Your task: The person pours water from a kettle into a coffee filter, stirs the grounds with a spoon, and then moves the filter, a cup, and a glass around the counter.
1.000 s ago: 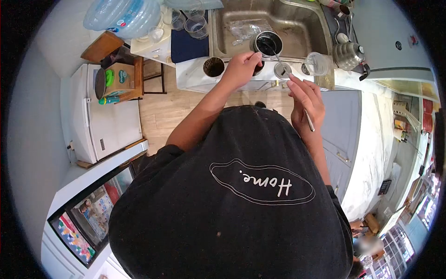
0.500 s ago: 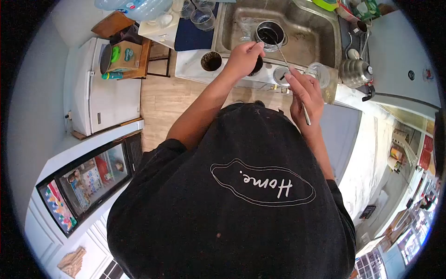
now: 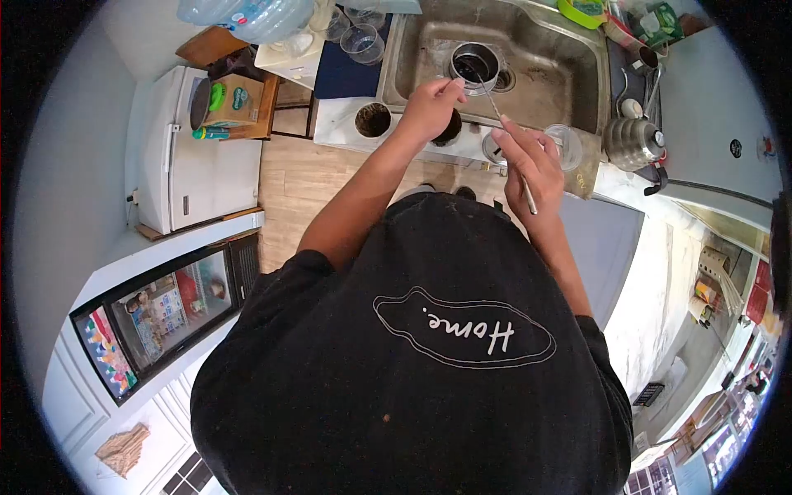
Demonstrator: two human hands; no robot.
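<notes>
My left hand [image 3: 431, 110] is closed, thumb and fingers pinched at the near rim of a round cup [image 3: 497, 77] over the sink; the exact grip is partly hidden. Dark liquid fills much of the cup. Between the fingers of my right hand [image 3: 535, 163] is a long, thin bar spoon [image 3: 492, 100] with a twisted shaft. Its lower end dips into the liquid, and its handle end sticks out below my palm. Under my left wrist, a dark-filled cup [image 3: 450, 130] stands partly covered on the counter. A clear cup [image 3: 568, 147] is beside my right hand.
The steel sink [image 3: 561, 91] lies ahead, its drain right of the cup. Another dark-filled cup [image 3: 373, 120] stands on the counter's left. Clear glasses [image 3: 362, 44] rest on a dark blue mat [image 3: 342, 78]. A ribbed metal kettle [image 3: 634, 143] stands at right.
The spoon has swung slightly left and its shaft stands steeper in the cup. My right hand has shifted a little left. My left hand stays at the cup; the whole view has tilted slightly.
</notes>
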